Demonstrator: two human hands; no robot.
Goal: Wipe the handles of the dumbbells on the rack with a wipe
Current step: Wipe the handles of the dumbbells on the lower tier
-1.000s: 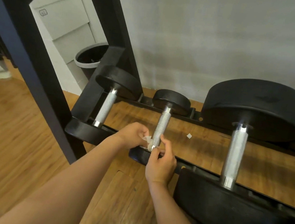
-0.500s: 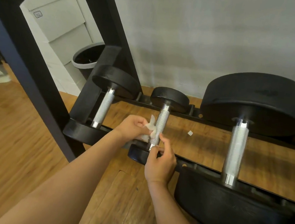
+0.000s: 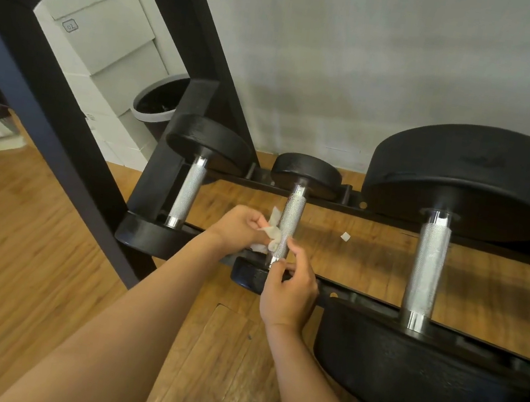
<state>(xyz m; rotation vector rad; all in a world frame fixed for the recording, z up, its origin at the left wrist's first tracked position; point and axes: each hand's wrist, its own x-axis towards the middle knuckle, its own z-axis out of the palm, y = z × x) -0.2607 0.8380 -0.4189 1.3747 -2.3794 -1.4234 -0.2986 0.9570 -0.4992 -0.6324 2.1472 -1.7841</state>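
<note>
left hand: fingers curled, pinching wipe against middle dumbbell handle | right hand: thumb and forefinger seemingly pinching the handle's near end | rack: three dumbbells

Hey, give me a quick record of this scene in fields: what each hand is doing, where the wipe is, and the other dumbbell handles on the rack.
Left hand: grips the wipe against the left side of the middle handle
Right hand: fingers at that handle's lower end, grip unclear
Other handles: left handle and right handle, no hand on either
Floor: small white scrap between middle and right dumbbells
</note>
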